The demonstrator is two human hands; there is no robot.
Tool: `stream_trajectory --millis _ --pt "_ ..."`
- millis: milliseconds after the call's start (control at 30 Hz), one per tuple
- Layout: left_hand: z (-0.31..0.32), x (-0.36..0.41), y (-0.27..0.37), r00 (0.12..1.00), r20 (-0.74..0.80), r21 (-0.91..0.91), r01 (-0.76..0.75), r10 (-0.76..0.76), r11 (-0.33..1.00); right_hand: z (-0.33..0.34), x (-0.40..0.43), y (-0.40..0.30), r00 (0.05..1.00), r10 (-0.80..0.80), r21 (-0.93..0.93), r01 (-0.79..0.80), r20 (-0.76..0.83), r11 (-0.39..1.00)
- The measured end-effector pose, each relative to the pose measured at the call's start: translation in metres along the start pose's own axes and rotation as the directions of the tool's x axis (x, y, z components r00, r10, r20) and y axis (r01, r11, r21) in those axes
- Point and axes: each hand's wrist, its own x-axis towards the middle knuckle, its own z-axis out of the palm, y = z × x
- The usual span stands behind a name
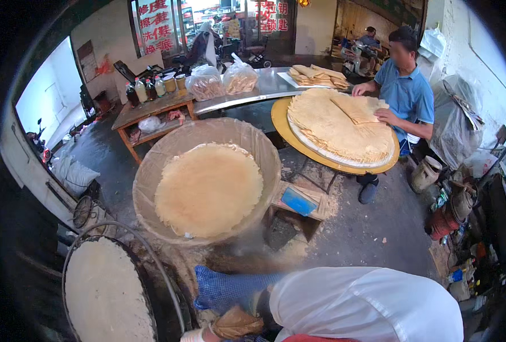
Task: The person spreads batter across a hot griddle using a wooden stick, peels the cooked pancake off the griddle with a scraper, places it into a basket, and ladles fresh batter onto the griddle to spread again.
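At the bottom edge, one partly visible hand (193, 335) in what looks like a pale striped glove is close to a curved metal bar (167, 273). Which of my hands it is, and what it grips, I cannot tell; the other hand is out of view. A crumpled brown cloth or glove (237, 323) is beside it, below a blue woven fabric piece (231, 288). To the left, pale batter or dough covers a round griddle (107, 290). Before me a wide plastic-lined basket (144, 188) holds a stack of thin round flatbreads (210, 188).
A co-worker (407, 85) handles a folded flatbread (355, 109) at a yellow round board (283, 132) bearing stacked sheets. A low stool (278, 231) carries a blue box (299, 201). Bottles (140, 89) and bagged food (205, 82) stand behind. Pots and clutter (426, 174) line the right wall.
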Motion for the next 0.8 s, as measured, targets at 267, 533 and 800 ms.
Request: stream_trajectory --millis 267,533,800 --pt "-0.018 0.000 0.030 0.846 -0.461 -0.060 -0.331 0.268 0.942 -0.022 -0.061 -0.078 0.838 -0.538 -0.646 0.360 -0.094 0.673" --pt "0.009 0.015 0.097 0.854 -0.520 -0.199 -0.105 -0.015 0.974 -0.147 -0.033 -0.128 0.817 -0.415 -0.852 -0.163 -0.399 0.498" --pt "-0.016 0.034 0.133 0.932 -0.362 -0.362 -0.118 -0.023 0.925 -0.076 -0.045 -0.058 0.988 -0.121 -0.412 0.070 -0.100 0.909"
